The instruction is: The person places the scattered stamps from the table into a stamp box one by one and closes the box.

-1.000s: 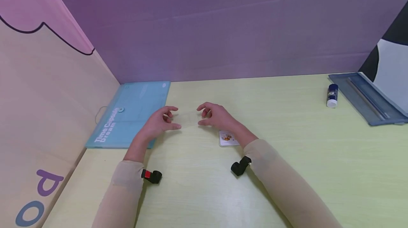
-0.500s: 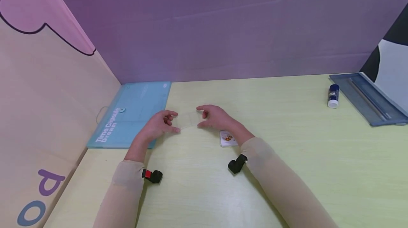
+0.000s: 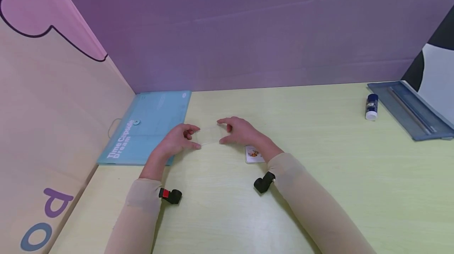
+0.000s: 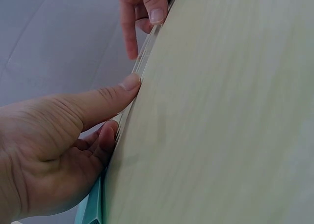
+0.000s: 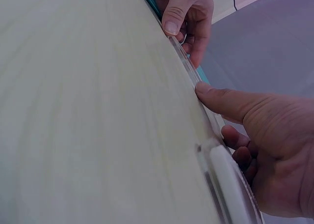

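Note:
Between my hands, low over the table, lies a clear, flat rectangular plastic piece, like a shallow box lid. My left hand holds its left side, thumb at the near edge and index finger at the far edge. On the other side my right hand grips it the same way. Both wrist views show the clear piece edge-on at the tabletop, thumbs touching its near edge. Under my right wrist sits a small clear case with a picture card on top, partly hidden; the right wrist view shows its white contents.
A blue document folder lies at the left, by my left hand. Farther right are a dark blue tube with a white cap and a grey-blue zip pouch. Purple and beige partitions border the table's back and left.
Both hands have shifted slightly toward me and drawn a little closer around the clear piece. My left fingertips now sit nearer its corners. The case, folder, tube and pouch stay where they were.

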Motion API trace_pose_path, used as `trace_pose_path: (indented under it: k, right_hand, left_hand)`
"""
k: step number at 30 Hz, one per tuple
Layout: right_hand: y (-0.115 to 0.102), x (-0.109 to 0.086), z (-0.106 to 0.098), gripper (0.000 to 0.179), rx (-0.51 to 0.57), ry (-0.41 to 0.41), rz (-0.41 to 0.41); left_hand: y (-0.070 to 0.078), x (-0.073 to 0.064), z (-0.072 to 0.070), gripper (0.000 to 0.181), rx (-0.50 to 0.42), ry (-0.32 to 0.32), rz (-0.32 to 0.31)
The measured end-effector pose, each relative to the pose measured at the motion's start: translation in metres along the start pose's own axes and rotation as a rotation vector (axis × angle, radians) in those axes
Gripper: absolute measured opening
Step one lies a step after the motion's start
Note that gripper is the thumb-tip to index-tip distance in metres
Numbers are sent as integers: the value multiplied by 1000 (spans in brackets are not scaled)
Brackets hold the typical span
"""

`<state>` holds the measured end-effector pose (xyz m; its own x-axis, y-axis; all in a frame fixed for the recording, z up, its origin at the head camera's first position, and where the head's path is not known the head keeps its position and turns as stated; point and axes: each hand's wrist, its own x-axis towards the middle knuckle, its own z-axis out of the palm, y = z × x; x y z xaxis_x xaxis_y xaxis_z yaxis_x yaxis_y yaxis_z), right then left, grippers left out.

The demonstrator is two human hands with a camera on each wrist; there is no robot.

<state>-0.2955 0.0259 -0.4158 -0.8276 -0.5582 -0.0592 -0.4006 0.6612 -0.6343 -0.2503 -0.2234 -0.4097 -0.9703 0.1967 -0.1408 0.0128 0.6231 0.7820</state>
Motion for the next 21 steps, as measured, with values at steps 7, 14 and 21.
trace_pose_path:
  k: [7,14,21]
  right_hand:
    - [-2,-1,1,58,-30,-9,13]
    - [1,1,1,57,-14,-3,-26]
    - [1,-1,-1,57,4,-15,-54]
  left_hand:
    - [-1,0,-1,56,13,-7,20]
    - [-1,0,0,56,21,-19,22]
    - [-1,0,-1,56,22,-36,48]
